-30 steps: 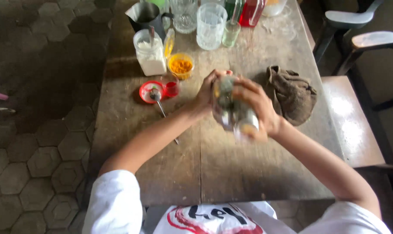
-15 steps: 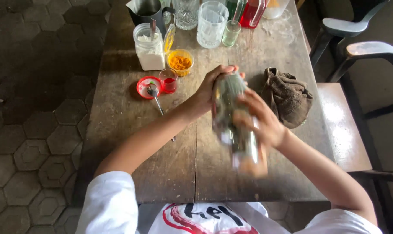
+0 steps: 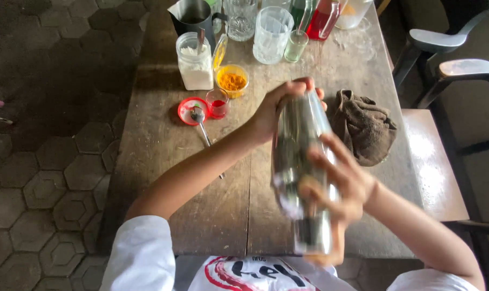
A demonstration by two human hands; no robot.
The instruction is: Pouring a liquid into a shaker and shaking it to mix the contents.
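I hold a long shiny metal shaker [image 3: 301, 156] lengthwise over the wooden table [image 3: 163, 161], blurred by motion. My left hand [image 3: 279, 108] grips its far end. My right hand [image 3: 339, 186] wraps around its near end, close to my chest. The shaker's near end reaches almost to the table's front edge.
A brown crumpled cloth [image 3: 363, 126] lies right of the shaker. Farther back stand a white jar [image 3: 195, 67], an orange powder bowl [image 3: 232, 81], a small red glass [image 3: 218, 103], a red lid with a spoon [image 3: 196, 114], several glasses [image 3: 270, 33], a metal jug [image 3: 193, 15]. Chairs [image 3: 455, 70] at right.
The shaker has swung from a short upright hold to a long tilt toward me. My right hand came nearer and lower, and my left hand stayed at the far end.
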